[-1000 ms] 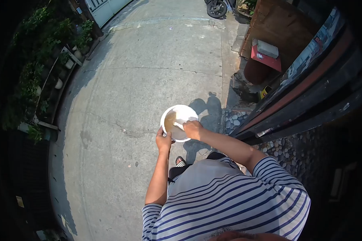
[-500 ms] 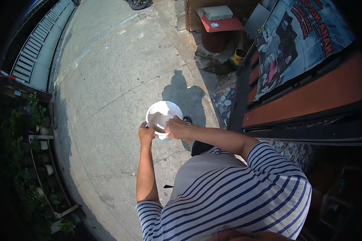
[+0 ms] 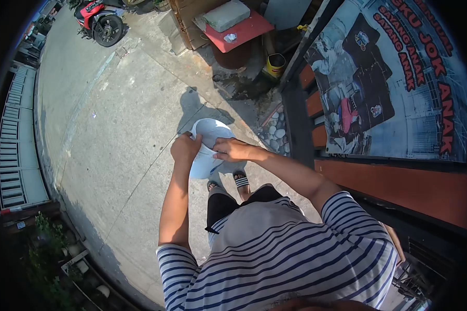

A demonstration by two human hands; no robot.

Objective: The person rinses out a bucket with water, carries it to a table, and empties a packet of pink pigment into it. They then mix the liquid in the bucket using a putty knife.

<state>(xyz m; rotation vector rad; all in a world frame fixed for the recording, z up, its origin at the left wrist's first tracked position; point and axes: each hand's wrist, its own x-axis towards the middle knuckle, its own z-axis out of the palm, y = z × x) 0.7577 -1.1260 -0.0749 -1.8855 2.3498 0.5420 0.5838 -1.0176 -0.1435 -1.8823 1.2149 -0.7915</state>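
A white bucket [image 3: 204, 167] is held in front of my body, above the ground. It tips away from me, so its near outer wall shows below the rim and part of the pale inside above. My left hand [image 3: 186, 147] is closed on the rim at the left, with the thumb toward the inside. At the near right of the rim, my right hand [image 3: 232, 150] is closed on the edge, its fingers curled. The bucket's bottom inside is out of sight.
Sandalled feet [image 3: 241, 179] stand on concrete below. To the right are river stones [image 3: 276, 132] and a large banner [image 3: 389, 78] on a fence. Farther ahead, a red board [image 3: 238, 37] bears a concrete block [image 3: 227, 15], near a yellow tin [image 3: 275, 64] and a parked motorcycle [image 3: 108, 30].
The bucket has tipped away from me, from mouth-up to showing its near outer wall. My right hand has moved from inside the mouth to the rim. The view has turned and lifted.
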